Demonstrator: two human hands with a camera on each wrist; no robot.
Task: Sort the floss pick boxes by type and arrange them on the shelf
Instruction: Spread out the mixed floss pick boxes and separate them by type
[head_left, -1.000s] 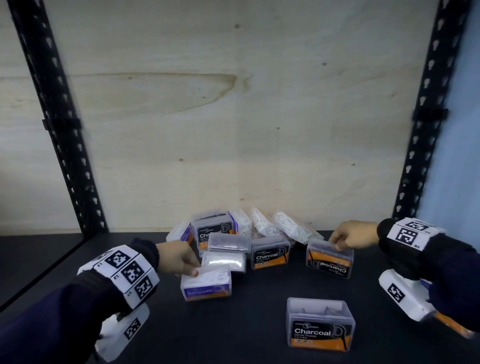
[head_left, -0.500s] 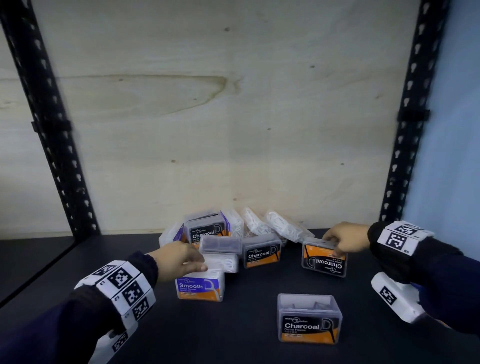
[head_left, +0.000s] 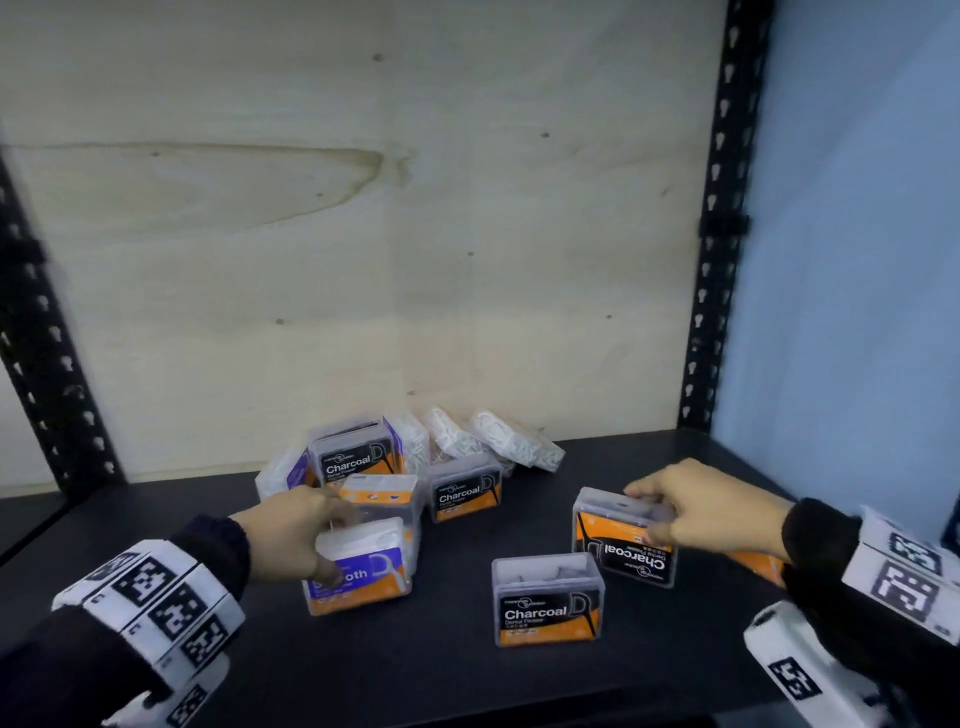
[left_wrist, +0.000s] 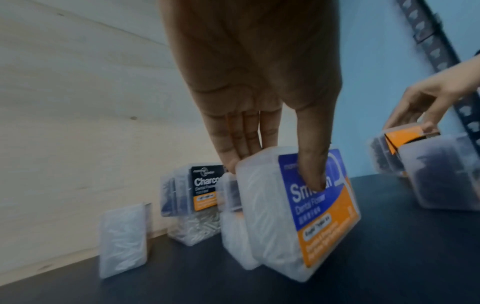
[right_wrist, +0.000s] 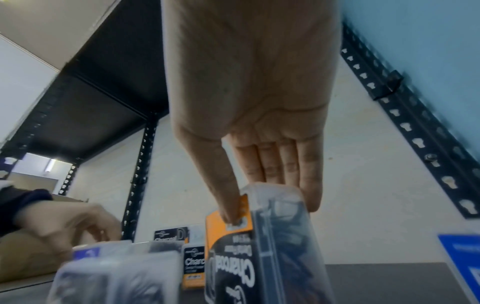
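Note:
My left hand (head_left: 306, 530) pinches a blue-and-orange Smooth box (head_left: 363, 571) (left_wrist: 298, 209) standing on the black shelf (head_left: 457, 691), thumb on its label, fingers behind its top. My right hand (head_left: 696, 509) grips an upside-down Charcoal box (head_left: 623, 540) (right_wrist: 257, 257) by its upper end, thumb on the orange label. Another Charcoal box (head_left: 548, 600) stands upright in front, between both hands. Further back lies a heap with two Charcoal boxes (head_left: 465, 491), clear boxes and bags of white picks (head_left: 514, 444).
A plywood back panel (head_left: 363, 260) closes the shelf. Black perforated posts (head_left: 719, 234) stand at both rear corners, and a blue wall (head_left: 857, 260) is on the right. An orange item (head_left: 753, 564) peeks out under my right wrist.
My right hand has carried the upside-down Charcoal box forward, next to the front Charcoal box. My left hand has taken hold of the Smooth box, which now stands upright. The view has shifted left.

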